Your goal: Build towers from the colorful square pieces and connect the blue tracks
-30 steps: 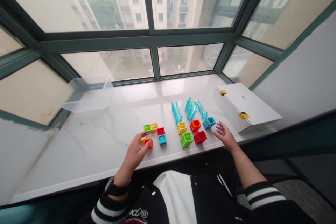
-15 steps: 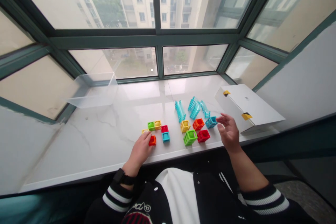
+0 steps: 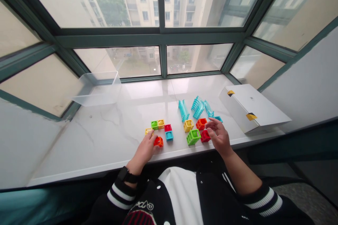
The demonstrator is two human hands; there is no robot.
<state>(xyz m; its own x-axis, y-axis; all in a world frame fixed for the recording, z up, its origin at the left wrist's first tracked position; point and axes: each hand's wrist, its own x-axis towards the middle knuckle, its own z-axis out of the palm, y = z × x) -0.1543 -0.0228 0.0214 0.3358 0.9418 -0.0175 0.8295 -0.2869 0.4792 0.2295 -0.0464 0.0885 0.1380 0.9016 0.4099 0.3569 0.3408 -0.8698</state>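
My left hand (image 3: pixel 144 150) is closed around the left side of an orange block (image 3: pixel 158 142). Its fingertips reach beside a yellow block (image 3: pixel 149 132), which they partly cover. Close by stand a green block (image 3: pixel 154 124), a second yellow block (image 3: pixel 161 123), a red block (image 3: pixel 168 128) and a blue block (image 3: pixel 169 135). My right hand (image 3: pixel 219 138) is open, its fingers apart by a red cube (image 3: pixel 205 136) and an orange cube (image 3: pixel 201 123). It partly hides a blue cube (image 3: pixel 218 119). A yellow cube (image 3: pixel 188 126) and a tall green block (image 3: pixel 193 137) are to its left.
Behind the cubes lie a straight translucent blue track piece (image 3: pixel 183 110), a curved one (image 3: pixel 198 107) and another narrow one (image 3: pixel 208 108). A clear plastic bin (image 3: pixel 99 100) stands at the back left. A white box (image 3: pixel 260 107) with yellow-black tabs sits at the right.
My right hand has moved left, from beside the blue cube to the red and orange cubes. With my left hand on it, the orange block has shifted slightly right. The view has shifted a little.
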